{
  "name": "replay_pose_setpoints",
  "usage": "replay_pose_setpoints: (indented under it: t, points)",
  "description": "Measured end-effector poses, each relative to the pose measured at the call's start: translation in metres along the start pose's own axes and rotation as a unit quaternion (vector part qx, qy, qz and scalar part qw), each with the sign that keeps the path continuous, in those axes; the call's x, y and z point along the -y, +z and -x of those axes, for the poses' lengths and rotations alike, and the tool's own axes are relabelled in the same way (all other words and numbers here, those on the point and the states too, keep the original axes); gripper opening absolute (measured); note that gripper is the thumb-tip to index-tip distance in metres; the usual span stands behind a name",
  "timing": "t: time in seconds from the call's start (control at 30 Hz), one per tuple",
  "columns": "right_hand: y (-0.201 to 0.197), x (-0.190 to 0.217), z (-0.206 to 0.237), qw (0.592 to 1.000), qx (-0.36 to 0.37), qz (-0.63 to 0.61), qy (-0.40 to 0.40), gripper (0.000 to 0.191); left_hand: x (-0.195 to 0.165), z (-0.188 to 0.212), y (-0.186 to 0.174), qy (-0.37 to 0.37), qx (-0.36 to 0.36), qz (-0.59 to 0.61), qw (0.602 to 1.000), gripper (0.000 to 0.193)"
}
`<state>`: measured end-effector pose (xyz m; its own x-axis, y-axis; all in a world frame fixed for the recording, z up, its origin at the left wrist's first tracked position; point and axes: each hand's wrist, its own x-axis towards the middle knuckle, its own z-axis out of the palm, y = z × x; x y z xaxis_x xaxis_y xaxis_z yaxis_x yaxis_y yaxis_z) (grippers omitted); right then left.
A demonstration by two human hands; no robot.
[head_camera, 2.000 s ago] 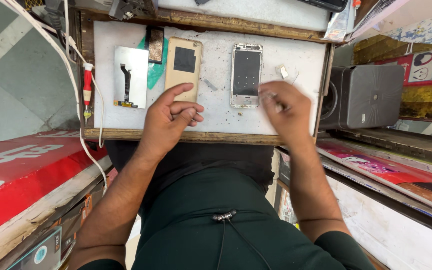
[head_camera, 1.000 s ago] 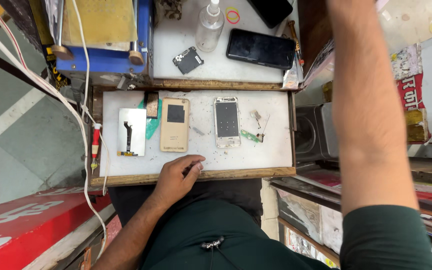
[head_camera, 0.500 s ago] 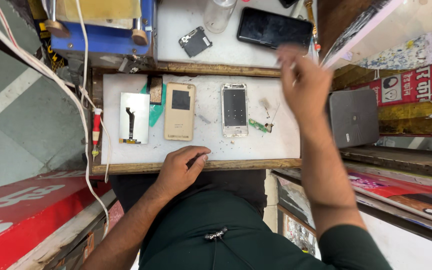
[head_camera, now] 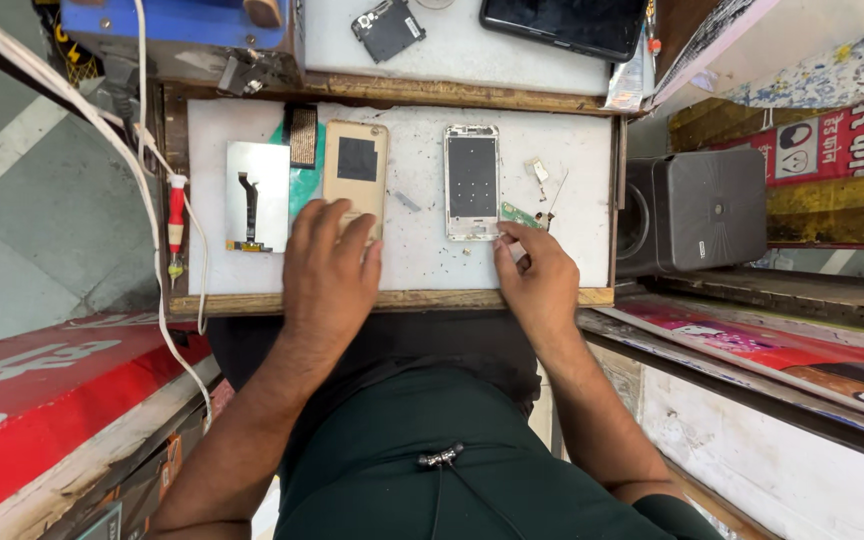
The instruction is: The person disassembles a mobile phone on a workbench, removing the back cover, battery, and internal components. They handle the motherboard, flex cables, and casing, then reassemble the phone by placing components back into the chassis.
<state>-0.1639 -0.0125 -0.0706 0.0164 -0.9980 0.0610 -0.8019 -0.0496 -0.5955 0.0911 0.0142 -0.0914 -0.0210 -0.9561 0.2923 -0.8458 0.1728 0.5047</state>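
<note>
Since half a second ago, the right hand [head_camera: 537,280] has been brought down from the upper shelf to the white work board [head_camera: 422,250], and the left hand [head_camera: 327,270] has been moved forward onto it. A black speaker box [head_camera: 697,210] is seen well to the right of the right hand. The left hand is laid flat, fingers spread, its fingertips on the lower end of a gold phone back cover [head_camera: 355,175]. Just beyond the right fingertips an opened phone frame [head_camera: 472,182] is set, silver-edged with a dark middle. The right fingers are pinched, seemingly on a small green circuit piece [head_camera: 518,214]; the grip is partly hidden. A red-handled screwdriver [head_camera: 176,225] is left of the left hand.
</note>
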Motion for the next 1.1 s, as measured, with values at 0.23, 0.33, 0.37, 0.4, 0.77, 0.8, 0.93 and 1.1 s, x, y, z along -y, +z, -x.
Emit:
replay_pose_setpoints:
  t: [0.23,0.33,0.37,0.4,0.77,0.8,0.93,1.1]
  points:
    - [-0.005,0.008,0.011,1.0,0.012,0.003,0.001,0.025,-0.008,0.018,-0.001,-0.007,0.042,0.008,0.999,0.033]
    - [-0.008,0.005,0.017,0.996,0.036,-0.056,-0.053,0.027,0.002,0.021,-0.01,-0.021,0.016,-0.027,0.999,0.031]
    - [-0.008,0.002,0.019,0.995,0.042,-0.069,-0.055,0.028,0.004,0.023,-0.012,-0.024,0.005,-0.037,0.999,0.031]
    - [-0.008,0.0,0.02,0.994,0.048,-0.082,-0.056,0.029,0.004,0.024,-0.012,-0.016,0.007,-0.034,0.999,0.031]
    - [0.005,0.001,0.01,0.994,0.057,0.033,-0.084,0.011,0.014,0.02,-0.018,-0.04,-0.022,-0.033,0.998,0.014]
    - [0.006,0.001,0.008,0.994,0.056,0.029,-0.091,0.01,0.016,0.02,-0.017,-0.036,-0.034,-0.024,0.998,0.014]
    - [0.008,-0.01,0.002,0.995,0.04,-0.034,-0.082,0.012,0.017,0.028,-0.01,-0.03,-0.053,0.051,0.997,0.012]
    - [-0.004,-0.012,-0.026,0.995,0.006,-0.063,-0.077,0.013,0.011,0.035,0.001,-0.029,-0.053,0.194,0.979,0.011]
